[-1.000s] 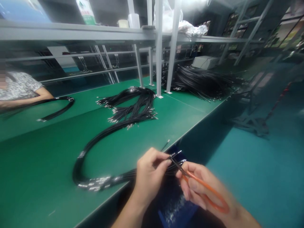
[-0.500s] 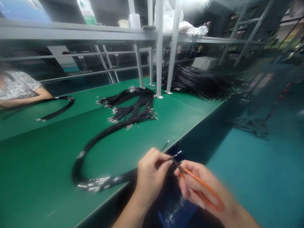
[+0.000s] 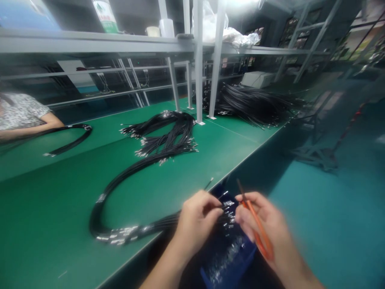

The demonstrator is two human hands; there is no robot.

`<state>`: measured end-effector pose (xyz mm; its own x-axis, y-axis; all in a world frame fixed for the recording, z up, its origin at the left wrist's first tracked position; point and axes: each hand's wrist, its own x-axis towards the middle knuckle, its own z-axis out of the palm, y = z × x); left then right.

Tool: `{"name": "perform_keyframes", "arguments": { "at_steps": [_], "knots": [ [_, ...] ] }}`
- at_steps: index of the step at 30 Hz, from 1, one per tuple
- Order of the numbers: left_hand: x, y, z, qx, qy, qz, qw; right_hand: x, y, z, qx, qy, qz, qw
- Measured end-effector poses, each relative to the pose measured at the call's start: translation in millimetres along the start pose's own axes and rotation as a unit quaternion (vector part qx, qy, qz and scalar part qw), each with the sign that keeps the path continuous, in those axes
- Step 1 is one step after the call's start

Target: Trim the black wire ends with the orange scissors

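Note:
My left hand (image 3: 200, 218) pinches one or more black cables at the end of a long cable bundle (image 3: 120, 180). The bundle curves over the green table and its silvery tips hang past the table edge, just right of my fingers. In my right hand (image 3: 258, 220) is a pair of orange-handled scissors (image 3: 261, 230), its dark blades pointing up and away from the cables. The blades look closed, though blur makes this hard to judge. Below my hands is a blue container (image 3: 243, 265) with small whitish bits in it.
More black cable bundles (image 3: 177, 128) lie farther back on the table (image 3: 54, 208), with a large pile (image 3: 249, 104) beyond the white posts (image 3: 199, 64). A person's arm (image 3: 51, 121) rests beside a cable bundle (image 3: 81, 138) at the left. A shelf (image 3: 75, 42) spans the back.
My right hand has drawn the scissors back to the right, off the cable by my left fingertips, and the blades now point upward. More silvery cable tips show beside my left hand.

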<state>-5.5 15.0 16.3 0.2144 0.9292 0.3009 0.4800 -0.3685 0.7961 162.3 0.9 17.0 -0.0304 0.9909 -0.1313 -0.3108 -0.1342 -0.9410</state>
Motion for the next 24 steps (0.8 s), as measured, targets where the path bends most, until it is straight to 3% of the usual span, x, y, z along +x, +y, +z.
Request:
{"name": "perform_keyframes", "arguments": {
  "at_steps": [2,4,8,13,16,20,22,24],
  "knots": [
    [2,-1,1.6,0.014,-0.110,0.012,0.994,3,0,-4,0.038,0.052,-0.025,0.998],
    [12,-5,-1.7,0.058,-0.145,-0.001,0.988,5,0,-6,0.044,0.084,-0.034,0.995],
    [50,-23,-7.1,0.203,-0.039,-0.114,0.972,9,-1,-6,0.011,0.112,-0.043,0.993],
    [81,-44,15.8,0.238,-0.027,-0.172,0.955,9,-12,-1,0.042,0.115,-0.078,0.989],
    [76,-41,19.3,0.215,-0.025,-0.164,0.963,10,-20,2,0.073,0.078,-0.079,0.991],
    [54,-22,0.2,0.142,-0.017,-0.112,0.983,20,-8,13,0.121,-0.029,0.019,0.992],
    [39,-11,-9.2,0.086,-0.020,-0.085,0.993,25,7,18,0.103,-0.004,0.069,0.992],
    [26,-5,-14.1,-0.004,-0.018,-0.067,0.998,27,19,22,0.089,0.023,0.070,0.993]
  ]
}}
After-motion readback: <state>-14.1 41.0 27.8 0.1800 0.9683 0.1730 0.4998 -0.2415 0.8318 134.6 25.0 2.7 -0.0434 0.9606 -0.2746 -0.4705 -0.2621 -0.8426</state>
